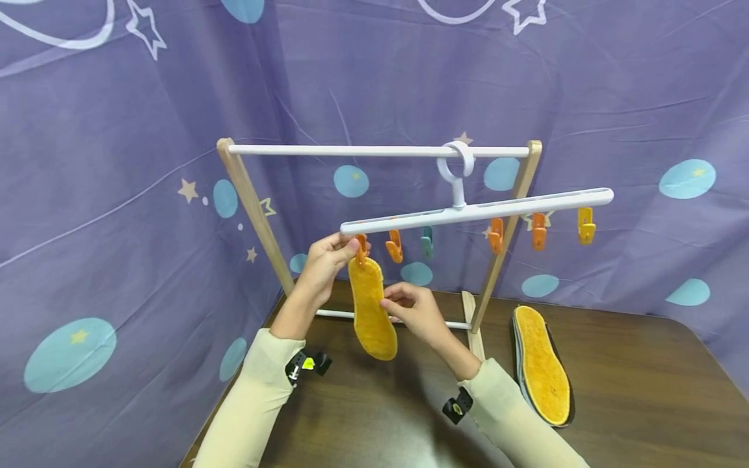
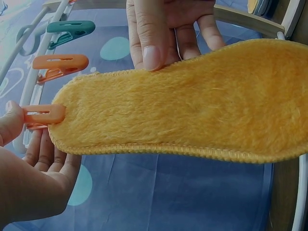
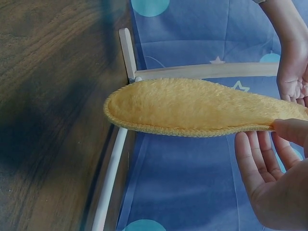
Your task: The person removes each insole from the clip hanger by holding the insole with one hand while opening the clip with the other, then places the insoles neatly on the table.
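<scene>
A fuzzy yellow insole [image 1: 371, 312] hangs lengthwise below the left end of a white clip hanger [image 1: 409, 221]. In the left wrist view its narrow end lies at the mouth of an orange clip [image 2: 44, 114]. My left hand [image 1: 323, 270] pinches that clip between thumb and fingers. Partway down the insole's right side, my right hand [image 1: 417, 313] pinches the edge, its thumb on the fuzzy face. The right wrist view shows the wide, stitched end of the insole [image 3: 168, 107] reaching beyond the right fingers.
The hanger hooks over the white top rod [image 1: 333, 151] of a wooden rack. Along it hang a green clip [image 1: 427, 242], several orange clips and a yellow clip [image 1: 586, 225]. Another yellow insole [image 1: 543, 370] lies on dark layers on the brown table [image 1: 638, 370]. A purple curtain stands behind.
</scene>
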A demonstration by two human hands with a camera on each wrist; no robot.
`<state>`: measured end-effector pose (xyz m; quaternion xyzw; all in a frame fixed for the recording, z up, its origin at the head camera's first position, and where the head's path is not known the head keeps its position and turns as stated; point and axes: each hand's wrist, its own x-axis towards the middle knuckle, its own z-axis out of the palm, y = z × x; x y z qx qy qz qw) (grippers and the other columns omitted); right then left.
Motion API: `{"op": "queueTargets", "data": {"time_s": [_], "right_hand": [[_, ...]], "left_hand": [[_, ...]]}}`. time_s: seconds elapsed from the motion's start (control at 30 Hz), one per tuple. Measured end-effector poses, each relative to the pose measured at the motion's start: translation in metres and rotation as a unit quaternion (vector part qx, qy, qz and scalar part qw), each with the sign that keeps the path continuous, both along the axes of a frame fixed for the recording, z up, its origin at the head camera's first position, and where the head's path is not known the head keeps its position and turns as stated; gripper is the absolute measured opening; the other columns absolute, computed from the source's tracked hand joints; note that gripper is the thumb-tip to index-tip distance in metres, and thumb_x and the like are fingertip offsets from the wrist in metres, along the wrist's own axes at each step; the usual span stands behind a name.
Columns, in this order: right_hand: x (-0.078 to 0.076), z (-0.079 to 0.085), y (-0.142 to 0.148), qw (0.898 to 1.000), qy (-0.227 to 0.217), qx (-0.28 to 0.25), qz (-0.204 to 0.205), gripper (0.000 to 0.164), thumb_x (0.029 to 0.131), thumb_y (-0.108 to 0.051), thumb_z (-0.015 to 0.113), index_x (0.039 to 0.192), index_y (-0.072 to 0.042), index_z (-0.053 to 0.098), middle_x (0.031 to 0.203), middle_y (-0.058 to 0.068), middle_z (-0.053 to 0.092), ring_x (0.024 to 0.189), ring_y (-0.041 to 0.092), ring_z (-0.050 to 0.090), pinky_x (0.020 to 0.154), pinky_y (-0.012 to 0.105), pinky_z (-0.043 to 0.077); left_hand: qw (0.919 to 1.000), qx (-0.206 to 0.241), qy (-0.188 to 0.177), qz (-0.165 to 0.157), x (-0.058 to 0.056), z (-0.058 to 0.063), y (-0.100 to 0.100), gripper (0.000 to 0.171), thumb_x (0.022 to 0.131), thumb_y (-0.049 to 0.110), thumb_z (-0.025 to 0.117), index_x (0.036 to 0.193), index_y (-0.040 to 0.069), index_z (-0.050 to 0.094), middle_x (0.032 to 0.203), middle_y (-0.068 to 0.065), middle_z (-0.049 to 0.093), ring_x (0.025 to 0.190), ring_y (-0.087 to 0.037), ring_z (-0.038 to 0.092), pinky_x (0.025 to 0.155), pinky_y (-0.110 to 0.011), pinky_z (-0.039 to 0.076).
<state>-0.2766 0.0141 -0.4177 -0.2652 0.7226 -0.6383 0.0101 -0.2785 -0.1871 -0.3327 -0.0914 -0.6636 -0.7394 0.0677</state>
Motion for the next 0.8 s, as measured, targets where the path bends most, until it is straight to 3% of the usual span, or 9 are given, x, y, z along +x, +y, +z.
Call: {"op": "queueTargets", "data": {"time_s": [0.13,0.27,0.53,0.8], "right_hand": [[0.0008,0.0002,0.0002,1.000,-0.001,-0.005,0.001,0.017,0.094,-0.006,0.072,0.104,0.008,0.071,0.099,0.028,0.072,0.086,0.034,0.073,0.073,0.054,0.063],[0.0017,-0.0001,0.0001,1.000,-0.002,-0.003,0.000,0.017,0.094,-0.006,0.072,0.104,0.008,0.071,0.098,0.028,0.072,0.086,0.036,0.073,0.069,0.045,0.065],[0.0030,-0.0001,-0.0003,1.000,-0.010,-0.001,-0.002,0.017,0.094,-0.006,0.072,0.104,0.008,0.071,0.098,0.027,0.073,0.081,0.022,0.072,0.071,0.048,0.064],[0.0033,-0.0002,-0.0007,1.000,-0.013,-0.004,-0.001,0.018,0.094,-0.006,0.072,0.104,0.008,0.070,0.098,0.027,0.073,0.084,0.027,0.073,0.070,0.049,0.064]], "left_hand": [[1.0000,0.001,-0.002,0.001,-0.0007,0.0001,0.0011,0.011,0.103,0.013,0.060,0.101,0.009,0.070,0.086,0.008,0.076,0.093,-0.012,0.073,0.092,-0.027,0.050],[1.0000,0.003,-0.003,0.004,-0.0001,-0.0001,0.0018,0.012,0.103,0.012,0.060,0.098,0.011,0.070,0.085,0.008,0.076,0.090,-0.009,0.073,0.092,-0.027,0.050],[0.9999,0.013,-0.007,0.002,0.0011,0.0000,0.0015,0.016,0.103,0.011,0.058,0.093,0.014,0.071,0.083,0.007,0.076,0.089,-0.010,0.074,0.086,-0.026,0.051],[0.9998,0.017,-0.005,-0.001,0.0018,0.0012,0.0017,0.017,0.103,0.010,0.058,0.093,0.014,0.071,0.082,0.006,0.076,0.089,-0.012,0.074,0.084,-0.025,0.053]]}}
